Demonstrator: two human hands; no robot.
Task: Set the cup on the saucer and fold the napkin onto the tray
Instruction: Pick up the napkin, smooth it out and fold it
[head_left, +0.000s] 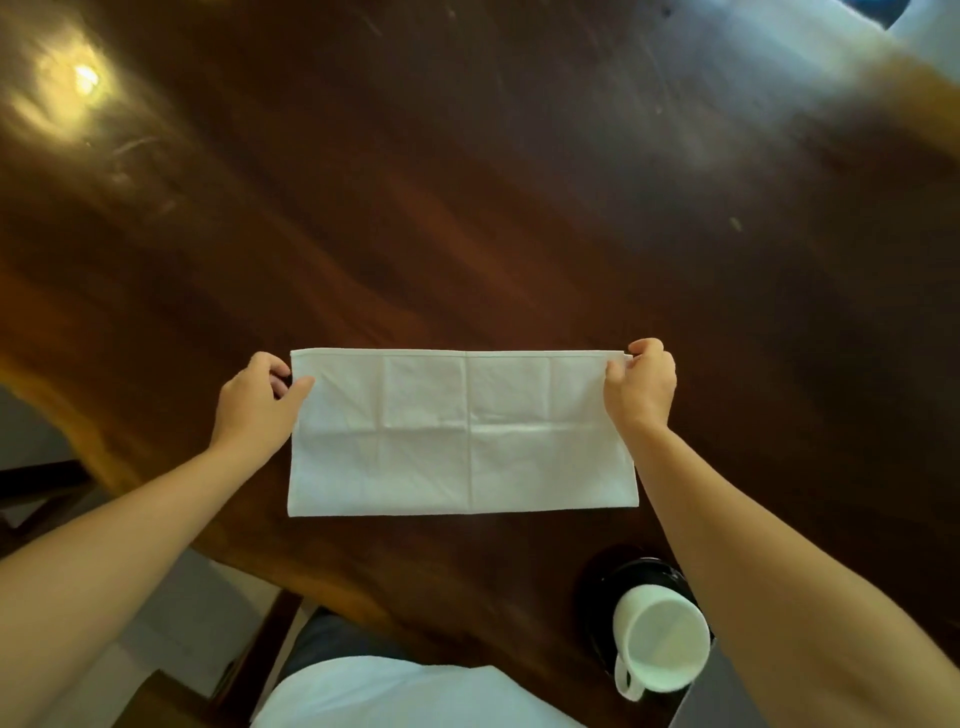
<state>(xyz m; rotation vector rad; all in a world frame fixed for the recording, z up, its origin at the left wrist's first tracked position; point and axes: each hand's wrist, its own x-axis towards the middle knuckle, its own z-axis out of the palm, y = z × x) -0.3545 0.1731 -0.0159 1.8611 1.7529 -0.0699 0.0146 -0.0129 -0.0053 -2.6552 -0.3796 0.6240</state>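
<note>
Near the table's front edge, a white cup stands on a dark saucer, its handle toward the person, partly hidden by the right forearm. Beyond it the white napkin lies flat, folded into a rectangle, long axis running left to right. The left hand and right hand each pinch a far corner; the dark glossy wood beyond is blurred.

White napkin flat, cup on saucer
</note>
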